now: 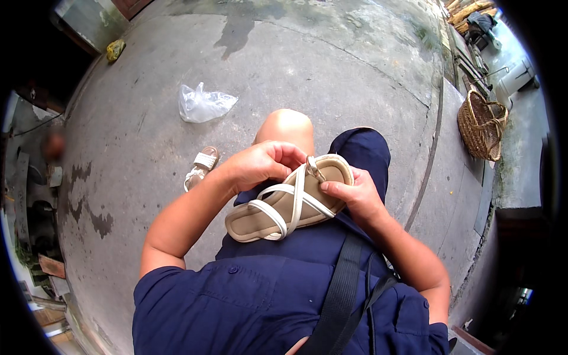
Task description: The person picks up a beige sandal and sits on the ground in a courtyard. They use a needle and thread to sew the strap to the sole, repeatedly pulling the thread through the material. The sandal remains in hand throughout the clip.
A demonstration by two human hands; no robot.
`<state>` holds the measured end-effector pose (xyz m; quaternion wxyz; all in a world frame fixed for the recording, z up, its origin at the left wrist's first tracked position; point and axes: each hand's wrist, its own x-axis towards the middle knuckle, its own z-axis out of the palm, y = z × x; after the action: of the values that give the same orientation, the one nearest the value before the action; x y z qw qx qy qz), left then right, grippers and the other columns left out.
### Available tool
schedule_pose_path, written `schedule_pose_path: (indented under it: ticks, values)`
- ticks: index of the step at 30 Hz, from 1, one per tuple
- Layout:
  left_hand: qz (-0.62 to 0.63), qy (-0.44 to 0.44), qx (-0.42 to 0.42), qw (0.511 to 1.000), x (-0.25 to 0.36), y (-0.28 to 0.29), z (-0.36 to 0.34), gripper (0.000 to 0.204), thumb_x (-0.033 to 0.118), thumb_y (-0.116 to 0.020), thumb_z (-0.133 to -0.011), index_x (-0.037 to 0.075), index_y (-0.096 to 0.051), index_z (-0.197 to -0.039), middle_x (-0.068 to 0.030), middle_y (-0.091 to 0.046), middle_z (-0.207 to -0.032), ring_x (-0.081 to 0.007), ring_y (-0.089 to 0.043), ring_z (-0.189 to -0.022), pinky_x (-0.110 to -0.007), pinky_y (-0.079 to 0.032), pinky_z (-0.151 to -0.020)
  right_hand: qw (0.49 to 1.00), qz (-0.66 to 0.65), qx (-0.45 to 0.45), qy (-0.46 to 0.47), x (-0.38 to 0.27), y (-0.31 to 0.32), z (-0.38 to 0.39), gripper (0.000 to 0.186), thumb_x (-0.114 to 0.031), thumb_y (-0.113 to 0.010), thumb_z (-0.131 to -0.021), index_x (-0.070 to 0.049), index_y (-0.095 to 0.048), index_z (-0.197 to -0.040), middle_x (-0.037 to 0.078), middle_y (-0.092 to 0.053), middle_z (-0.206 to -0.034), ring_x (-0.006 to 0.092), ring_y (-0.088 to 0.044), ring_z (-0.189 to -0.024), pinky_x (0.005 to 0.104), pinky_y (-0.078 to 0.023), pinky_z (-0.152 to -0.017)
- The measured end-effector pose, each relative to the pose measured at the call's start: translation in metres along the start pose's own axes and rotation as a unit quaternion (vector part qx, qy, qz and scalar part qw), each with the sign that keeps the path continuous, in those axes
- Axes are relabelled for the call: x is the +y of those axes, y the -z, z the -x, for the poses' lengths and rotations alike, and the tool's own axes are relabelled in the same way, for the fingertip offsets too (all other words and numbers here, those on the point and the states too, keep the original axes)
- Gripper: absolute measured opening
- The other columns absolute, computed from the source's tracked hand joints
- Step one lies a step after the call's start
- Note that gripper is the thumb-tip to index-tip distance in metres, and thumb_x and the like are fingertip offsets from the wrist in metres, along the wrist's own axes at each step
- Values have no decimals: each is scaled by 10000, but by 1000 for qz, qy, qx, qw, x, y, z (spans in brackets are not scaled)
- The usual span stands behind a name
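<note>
A strappy sandal with a beige sole and white crossing straps lies tilted over my lap, its heel toward the lower left. My right hand grips the toe end, thumb on top of the footbed beside a shiny gold-toned toe loop. At the far edge, near that loop, the curled fingers of my left hand hold the sandal's side; their tips are partly hidden. Another sandal, with a wide white woven strap, rests on the floor beyond my left forearm.
A clear plastic bag lies on the concrete floor ahead of my knees. To the right stands a woven basket with a white bucket behind it. A yellow bundle sits by the far-left wall.
</note>
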<state>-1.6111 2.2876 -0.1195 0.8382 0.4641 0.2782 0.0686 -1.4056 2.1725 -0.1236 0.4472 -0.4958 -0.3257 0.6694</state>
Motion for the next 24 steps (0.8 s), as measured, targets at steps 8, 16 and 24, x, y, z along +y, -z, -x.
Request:
schedule_pose_path:
  ticks: [8, 16, 24]
  values:
    - [-118, -3, 93, 989, 0, -39, 10, 517, -24, -678, -735, 32, -497, -1216, -63, -607, -1080, -137, -574, -989, -279, -456, -878, 999, 0, -12, 32, -12, -14, 3, 291, -56, -664, -796, 23, -608, -1071, 55, -653, -957, 108, -602, -856, 248, -490, -766]
    - [-79, -72, 133, 985, -19, -44, 7, 337, 87, -737, -777, 22, -569, -1061, -46, -628, -1008, -97, -582, -922, -243, -477, -814, 1000, -18, -1, 16, -6, -15, -1, 258, -75, -653, -810, 23, -612, -1046, 55, -655, -912, 104, -607, -802, 241, -498, -720]
    - [-22, -108, 84, 990, -19, -49, 11, 281, 85, -718, -799, 33, -603, -1050, -24, -642, -976, -86, -580, -904, -253, -480, -802, 998, 55, -29, -11, -20, -9, 7, 364, -312, -604, -896, 22, -615, -1039, 56, -642, -866, 102, -604, -746, 226, -492, -618]
